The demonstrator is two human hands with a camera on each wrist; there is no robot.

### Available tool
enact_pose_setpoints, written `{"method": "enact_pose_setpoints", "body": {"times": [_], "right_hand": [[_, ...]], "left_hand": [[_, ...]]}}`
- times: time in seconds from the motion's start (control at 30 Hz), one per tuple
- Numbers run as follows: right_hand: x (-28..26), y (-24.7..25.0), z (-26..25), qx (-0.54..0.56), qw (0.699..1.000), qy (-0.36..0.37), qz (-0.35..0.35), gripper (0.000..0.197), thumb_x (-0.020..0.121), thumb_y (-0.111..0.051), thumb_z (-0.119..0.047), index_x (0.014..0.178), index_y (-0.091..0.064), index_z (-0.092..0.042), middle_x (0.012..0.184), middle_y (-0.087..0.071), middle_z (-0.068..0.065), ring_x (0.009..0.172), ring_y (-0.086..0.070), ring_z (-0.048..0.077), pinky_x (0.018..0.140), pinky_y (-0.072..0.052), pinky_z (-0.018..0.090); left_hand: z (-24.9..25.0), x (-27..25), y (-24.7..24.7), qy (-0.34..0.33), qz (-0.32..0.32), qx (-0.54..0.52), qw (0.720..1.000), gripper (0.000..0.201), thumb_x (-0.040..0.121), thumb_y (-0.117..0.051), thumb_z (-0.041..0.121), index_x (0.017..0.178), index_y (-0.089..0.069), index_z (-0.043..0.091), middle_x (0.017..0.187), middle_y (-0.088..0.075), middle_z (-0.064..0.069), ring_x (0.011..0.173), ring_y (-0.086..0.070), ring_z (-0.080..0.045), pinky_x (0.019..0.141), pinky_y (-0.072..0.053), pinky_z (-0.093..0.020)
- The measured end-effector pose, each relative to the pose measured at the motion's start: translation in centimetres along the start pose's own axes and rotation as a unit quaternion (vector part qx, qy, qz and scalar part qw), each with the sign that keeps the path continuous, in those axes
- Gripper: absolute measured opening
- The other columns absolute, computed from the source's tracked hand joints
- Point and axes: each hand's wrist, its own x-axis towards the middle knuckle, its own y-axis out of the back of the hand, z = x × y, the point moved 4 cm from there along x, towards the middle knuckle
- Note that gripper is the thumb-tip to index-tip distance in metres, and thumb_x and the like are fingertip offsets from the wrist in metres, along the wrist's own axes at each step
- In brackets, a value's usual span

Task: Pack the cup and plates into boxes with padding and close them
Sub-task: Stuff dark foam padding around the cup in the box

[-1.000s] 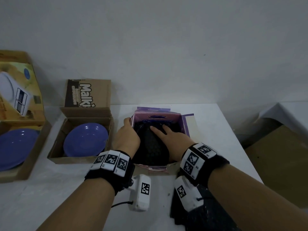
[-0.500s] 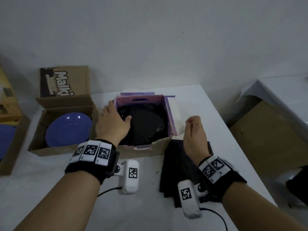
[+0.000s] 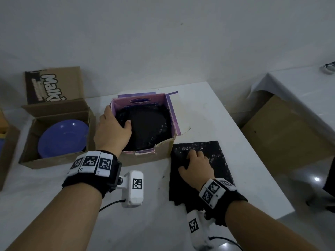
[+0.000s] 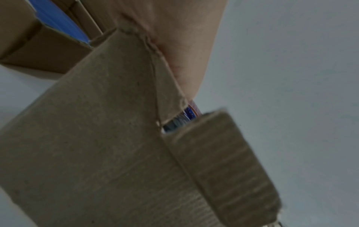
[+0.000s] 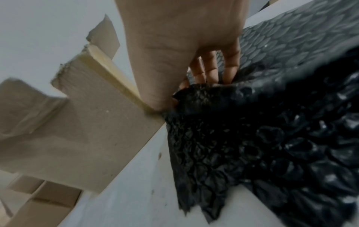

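Note:
A cardboard box with pink lining (image 3: 171,113) stands mid-table, and black bubble wrap (image 3: 148,127) covers its inside. My left hand (image 3: 112,133) grips its left wall, thumb inside, fingers outside. The left wrist view shows only my palm (image 4: 180,38) against the box's brown wall (image 4: 97,122). To the right of the box lies a stack of black bubble wrap sheets (image 3: 217,160). My right hand (image 3: 196,164) rests on it. In the right wrist view its thumb and fingers (image 5: 211,69) pinch the lifted edge of the top sheet (image 5: 252,145). No cup is visible.
Left of the pink box, an open brown box (image 3: 30,160) holds a blue plate (image 3: 62,137), its printed flap (image 3: 52,86) upright. Another box (image 3: 7,153) sits at the far left. The table edge (image 3: 262,160) runs close to the right; a cardboard box (image 3: 282,134) stands beyond.
My right hand left the inside of the pink box and moved right and down onto the bubble wrap stack. The left hand stayed on the box's left wall. The view swung right.

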Motion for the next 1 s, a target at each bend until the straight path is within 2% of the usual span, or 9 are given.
{"method": "enact_pose_setpoints", "body": {"times": [0.1, 0.2, 0.33, 0.43, 0.57, 0.63, 0.8, 0.93, 1.0], "right_hand": [[0.0, 0.7, 0.5, 0.054, 0.998, -0.008, 0.013, 0.032, 0.086, -0.05, -0.036, 0.111, -0.049, -0.016, 0.115, -0.05, 0.004, 0.104, -0.051, 0.026, 0.079, -0.046, 0.034], [0.0, 1.4, 0.7, 0.111, 0.993, -0.004, 0.024, 0.038, 0.09, -0.042, -0.053, 0.105, -0.059, -0.022, 0.105, -0.054, 0.001, 0.1, -0.055, 0.024, 0.084, -0.046, 0.035], [0.4, 2.5, 2.2, 0.028, 0.99, -0.058, 0.128, 0.043, 0.09, -0.049, -0.048, 0.126, -0.046, -0.025, 0.134, -0.039, 0.005, 0.125, -0.037, 0.027, 0.102, -0.031, 0.046], [0.4, 2.0, 4.1, 0.01, 0.98, -0.173, 0.098, 0.078, 0.078, -0.065, -0.046, 0.139, -0.021, -0.025, 0.143, -0.03, 0.011, 0.13, -0.032, 0.031, 0.102, -0.029, 0.05], [0.5, 1.8, 4.9, 0.008, 0.975, -0.2, 0.096, 0.103, 0.065, -0.077, -0.053, 0.141, -0.016, -0.023, 0.131, -0.04, 0.011, 0.122, -0.04, 0.031, 0.096, -0.034, 0.048], [0.7, 2.1, 5.2, 0.027, 0.973, -0.203, 0.106, 0.095, 0.068, -0.079, -0.045, 0.139, -0.021, -0.017, 0.132, -0.04, 0.011, 0.123, -0.041, 0.03, 0.096, -0.036, 0.047], [1.3, 3.5, 5.4, 0.147, 0.968, -0.161, 0.12, 0.038, 0.081, -0.065, -0.024, 0.11, -0.049, -0.006, 0.117, -0.048, 0.015, 0.102, -0.053, 0.033, 0.081, -0.043, 0.035], [2.0, 6.3, 4.2, 0.184, 0.969, -0.135, 0.093, 0.034, 0.079, -0.057, -0.031, 0.104, -0.058, -0.008, 0.103, -0.063, 0.014, 0.094, -0.059, 0.033, 0.076, -0.042, 0.03], [1.8, 9.2, 2.9, 0.198, 0.962, -0.12, 0.146, 0.032, 0.082, -0.052, -0.027, 0.106, -0.055, -0.007, 0.098, -0.063, 0.013, 0.09, -0.059, 0.032, 0.073, -0.04, 0.03]], "left_hand": [[-0.1, -0.1, 0.0, -0.002, -0.002, -0.008, 1.0, 0.064, 0.088, -0.056, 0.037, 0.141, -0.028, 0.013, 0.135, -0.046, -0.016, 0.118, -0.048, -0.038, 0.088, -0.044, -0.049], [-0.1, 0.0, 0.0, -0.004, -0.003, -0.017, 1.0, 0.064, 0.088, -0.057, 0.036, 0.14, -0.028, 0.013, 0.134, -0.046, -0.016, 0.118, -0.048, -0.038, 0.089, -0.044, -0.048], [-0.2, 0.0, 0.1, -0.008, 0.0, -0.029, 1.0, 0.064, 0.088, -0.057, 0.035, 0.14, -0.029, 0.012, 0.133, -0.047, -0.016, 0.117, -0.049, -0.038, 0.089, -0.044, -0.048], [-0.2, 0.1, 0.1, -0.01, -0.001, -0.024, 1.0, 0.063, 0.088, -0.057, 0.035, 0.14, -0.029, 0.011, 0.133, -0.047, -0.017, 0.117, -0.049, -0.039, 0.088, -0.044, -0.047], [-0.3, 0.1, 0.1, -0.012, 0.002, -0.017, 1.0, 0.064, 0.088, -0.057, 0.036, 0.14, -0.029, 0.012, 0.132, -0.048, -0.016, 0.116, -0.049, -0.039, 0.087, -0.044, -0.046], [-0.3, 0.1, 0.0, -0.012, 0.001, -0.016, 1.0, 0.064, 0.088, -0.058, 0.036, 0.14, -0.029, 0.012, 0.132, -0.048, -0.016, 0.117, -0.049, -0.038, 0.087, -0.044, -0.046], [-0.2, 0.1, -0.1, -0.012, -0.005, -0.023, 1.0, 0.064, 0.088, -0.058, 0.035, 0.14, -0.029, 0.012, 0.131, -0.048, -0.016, 0.115, -0.05, -0.038, 0.085, -0.044, -0.045], [-0.4, 0.3, -0.3, -0.019, -0.008, -0.048, 0.999, 0.063, 0.088, -0.059, 0.035, 0.139, -0.031, 0.012, 0.13, -0.05, -0.016, 0.115, -0.051, -0.037, 0.087, -0.044, -0.044], [-0.4, 0.3, -0.4, -0.02, -0.008, -0.071, 0.997, 0.06, 0.088, -0.058, 0.036, 0.138, -0.034, 0.012, 0.128, -0.051, -0.015, 0.113, -0.052, -0.036, 0.087, -0.043, -0.043]]}}
